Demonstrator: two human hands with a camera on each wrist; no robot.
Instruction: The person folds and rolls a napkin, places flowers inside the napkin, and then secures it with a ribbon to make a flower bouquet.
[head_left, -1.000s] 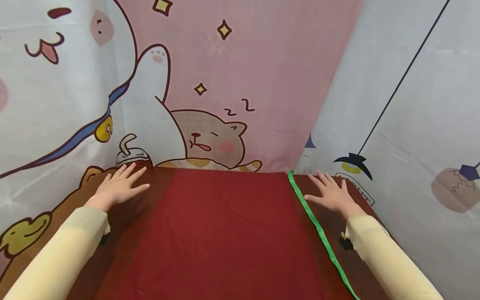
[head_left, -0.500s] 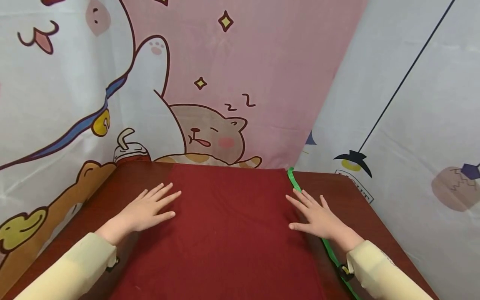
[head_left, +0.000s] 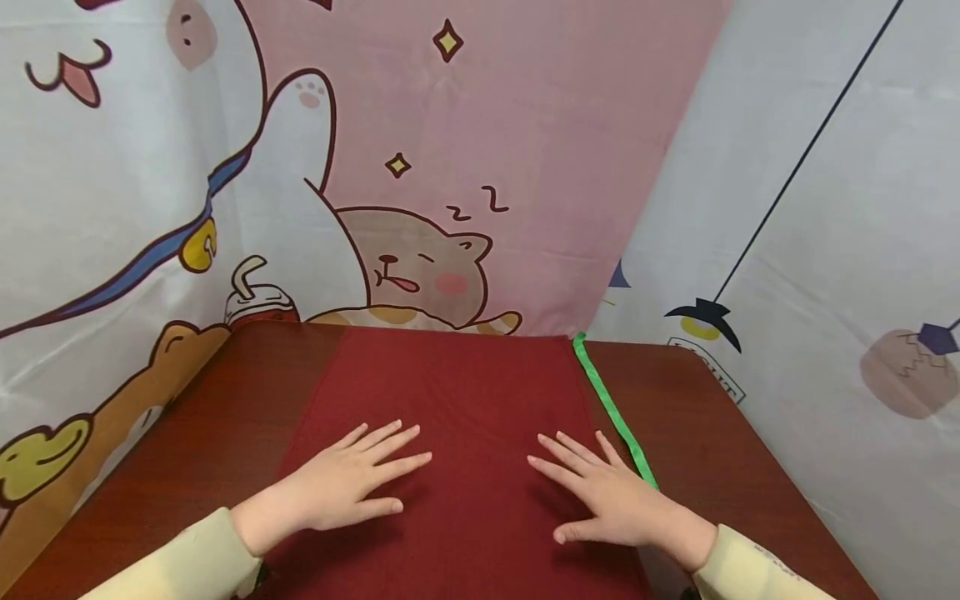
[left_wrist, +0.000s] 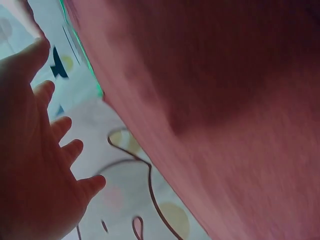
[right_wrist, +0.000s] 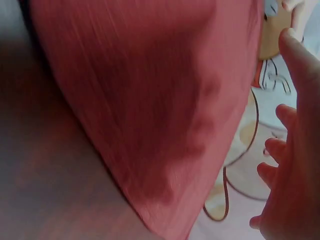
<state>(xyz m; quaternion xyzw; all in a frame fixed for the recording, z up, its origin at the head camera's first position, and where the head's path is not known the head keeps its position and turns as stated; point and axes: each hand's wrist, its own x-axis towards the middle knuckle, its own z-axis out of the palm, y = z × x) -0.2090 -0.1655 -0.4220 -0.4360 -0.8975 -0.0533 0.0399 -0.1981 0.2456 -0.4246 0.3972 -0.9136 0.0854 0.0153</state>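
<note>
A red cloth [head_left: 465, 383] lies flat down the middle of the brown table. Above its left part, my left hand [head_left: 341, 479] is spread palm down with straight fingers and holds nothing. My right hand [head_left: 611, 496] hangs over the cloth's right edge, fingers likewise spread and holding nothing. Both hands cast shadows on the cloth, and both wrist views show the palms apart from it. A green ribbon [head_left: 611, 408] runs along the table just right of the cloth; the right hand and forearm hide its near part.
The brown table [head_left: 232, 400] shows on both sides of the cloth. Behind it hangs a backdrop [head_left: 540, 167] printed with cartoon animals, which also closes off the left and right sides.
Both hands have moved inward and nearer to me, from the table's sides to over the cloth. The view has tipped slightly downward. Cloth and ribbon lie as before.
</note>
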